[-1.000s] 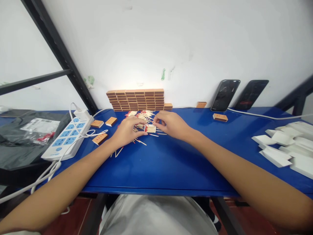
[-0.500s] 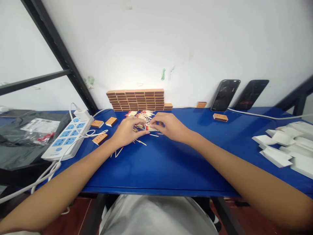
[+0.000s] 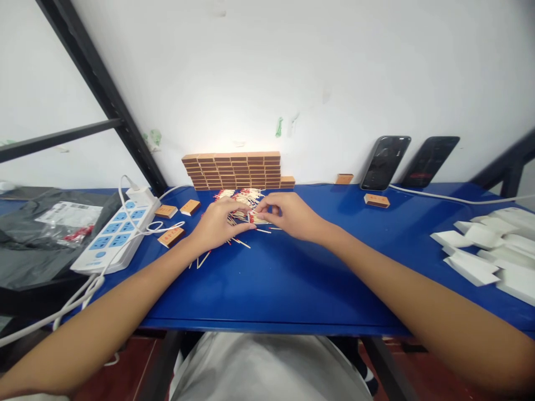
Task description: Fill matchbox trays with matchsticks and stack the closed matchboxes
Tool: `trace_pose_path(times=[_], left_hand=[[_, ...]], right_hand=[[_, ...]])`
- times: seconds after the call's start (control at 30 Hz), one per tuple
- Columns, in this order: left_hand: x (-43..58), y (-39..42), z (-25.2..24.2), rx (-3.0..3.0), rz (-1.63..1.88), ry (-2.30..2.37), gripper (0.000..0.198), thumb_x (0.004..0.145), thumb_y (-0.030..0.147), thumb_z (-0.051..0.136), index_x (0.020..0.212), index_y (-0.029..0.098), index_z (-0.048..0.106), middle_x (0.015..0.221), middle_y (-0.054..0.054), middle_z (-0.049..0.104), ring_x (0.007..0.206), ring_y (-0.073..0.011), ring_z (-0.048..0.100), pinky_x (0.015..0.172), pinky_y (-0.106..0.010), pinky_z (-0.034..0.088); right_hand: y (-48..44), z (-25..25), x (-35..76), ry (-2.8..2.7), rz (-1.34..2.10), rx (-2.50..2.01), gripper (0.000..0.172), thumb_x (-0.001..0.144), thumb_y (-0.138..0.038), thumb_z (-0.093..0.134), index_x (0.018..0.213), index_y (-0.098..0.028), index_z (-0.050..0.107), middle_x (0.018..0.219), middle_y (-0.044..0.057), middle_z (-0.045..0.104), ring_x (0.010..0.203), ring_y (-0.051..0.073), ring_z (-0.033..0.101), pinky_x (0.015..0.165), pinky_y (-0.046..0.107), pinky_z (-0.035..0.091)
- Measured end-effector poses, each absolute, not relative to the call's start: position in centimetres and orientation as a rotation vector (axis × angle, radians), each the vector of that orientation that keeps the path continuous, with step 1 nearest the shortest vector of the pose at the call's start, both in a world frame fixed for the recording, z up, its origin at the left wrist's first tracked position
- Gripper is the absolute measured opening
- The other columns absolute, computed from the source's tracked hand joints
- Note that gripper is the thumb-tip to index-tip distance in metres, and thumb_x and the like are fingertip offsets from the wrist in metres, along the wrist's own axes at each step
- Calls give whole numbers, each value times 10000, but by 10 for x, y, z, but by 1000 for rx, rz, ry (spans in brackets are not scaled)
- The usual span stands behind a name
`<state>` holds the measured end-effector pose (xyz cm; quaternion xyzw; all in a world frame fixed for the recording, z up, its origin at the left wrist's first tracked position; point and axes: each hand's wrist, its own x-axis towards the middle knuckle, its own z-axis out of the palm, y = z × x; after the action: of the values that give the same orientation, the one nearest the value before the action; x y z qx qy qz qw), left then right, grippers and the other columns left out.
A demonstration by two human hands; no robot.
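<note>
My left hand (image 3: 217, 223) is closed, thumb and fingers gripping the left end of a small white matchbox tray (image 3: 249, 217) that has red-tipped matches (image 3: 257, 220) in it. Over the tray's right part, my right hand (image 3: 290, 214) pinches with thumb and forefinger at the matches, the fingertips partly hiding them. Behind and beneath my hands spreads a pile of loose matches (image 3: 246, 196); a few stray ones lie on the blue table (image 3: 267, 284) near my left wrist.
Against the wall stands a stacked row of matchboxes (image 3: 234, 171). Several single matchboxes (image 3: 190, 208) lie at left, beside a white power strip (image 3: 119, 231) with cables. At right are a leaning phone (image 3: 385, 162), another matchbox (image 3: 377, 200) and a heap of white trays (image 3: 480, 245).
My right fingers have shifted very slightly at the tray, showing a little more of the matches. My left hand stays in place.
</note>
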<state>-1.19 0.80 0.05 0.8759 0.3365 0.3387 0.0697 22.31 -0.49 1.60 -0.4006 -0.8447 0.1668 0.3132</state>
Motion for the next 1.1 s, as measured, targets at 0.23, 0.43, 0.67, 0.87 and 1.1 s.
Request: trace_pose_path(times=[0.23, 0.43, 0.67, 0.87, 1.1], left_hand=[[-13, 9, -1, 2639, 1028, 993, 339, 813, 415, 865, 1072, 220, 767, 1007, -35, 795, 953, -233, 710, 854, -358, 545], [-13, 10, -2, 2641, 1023, 1059, 336, 824, 417, 854, 1079, 216, 772, 1009, -38, 791, 955, -236, 704, 842, -352, 548], [-15, 11, -1, 2631, 1017, 1250, 337, 817, 418, 850, 1082, 218, 788, 1009, -53, 786, 922, -242, 699, 868, -374, 559], [-15, 11, -1, 2609, 1020, 1233, 341, 823, 444, 836, 1074, 218, 787, 989, -55, 787, 914, -245, 702, 851, -376, 569], [-15, 13, -3, 2625, 1000, 1202, 327, 814, 437, 842, 1049, 219, 781, 1018, -55, 792, 974, -262, 694, 859, -387, 563]], right_hand=[[0, 8, 224, -2202, 345, -1068, 93, 899, -149, 676, 909, -171, 765, 872, 32, 700, 702, 124, 539, 701, 262, 383], [3, 21, 236, -2283, 200, -1107, 101, 892, -177, 666, 870, -176, 765, 852, 44, 690, 738, 146, 567, 697, 271, 393], [12, 25, 260, -2563, 570, -1362, 130, 817, -311, 788, 875, -195, 773, 927, 47, 768, 779, 170, 661, 661, 264, 446], [5, 20, 251, -2593, 637, -1411, 88, 877, -171, 669, 851, -186, 752, 840, 42, 778, 709, 164, 679, 623, 261, 458], [8, 22, 255, -2567, 539, -1406, 79, 871, -167, 661, 882, -186, 737, 914, 52, 790, 743, 169, 682, 638, 255, 456]])
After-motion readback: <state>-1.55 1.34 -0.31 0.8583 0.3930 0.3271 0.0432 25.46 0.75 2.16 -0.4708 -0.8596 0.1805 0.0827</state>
